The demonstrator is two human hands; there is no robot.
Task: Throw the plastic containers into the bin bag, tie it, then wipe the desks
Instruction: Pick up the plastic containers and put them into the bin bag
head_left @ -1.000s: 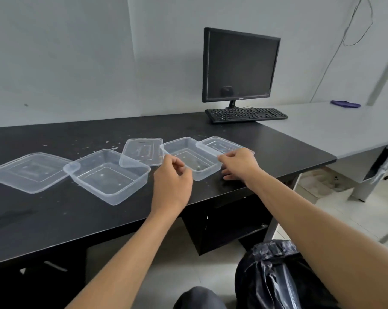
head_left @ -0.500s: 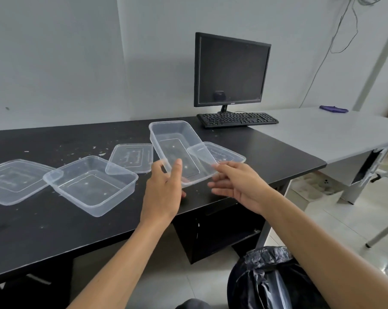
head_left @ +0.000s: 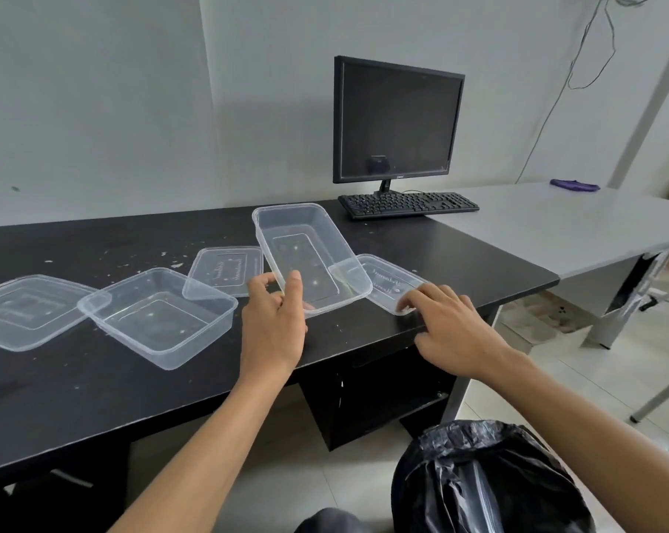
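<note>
Head view: the left hand (head_left: 273, 328) clamps thumb and fingers on the near rim of a clear container (head_left: 306, 244), which is tilted with its far end raised over the black desk (head_left: 56, 398). The right hand (head_left: 452, 332) has fingers apart, tips touching a lid (head_left: 386, 280) at the container's 4 o'clock. A 2nd container (head_left: 156, 317) lies at 8 o'clock. The bag (head_left: 490, 478) stands on the floor at 5 o'clock.
</note>
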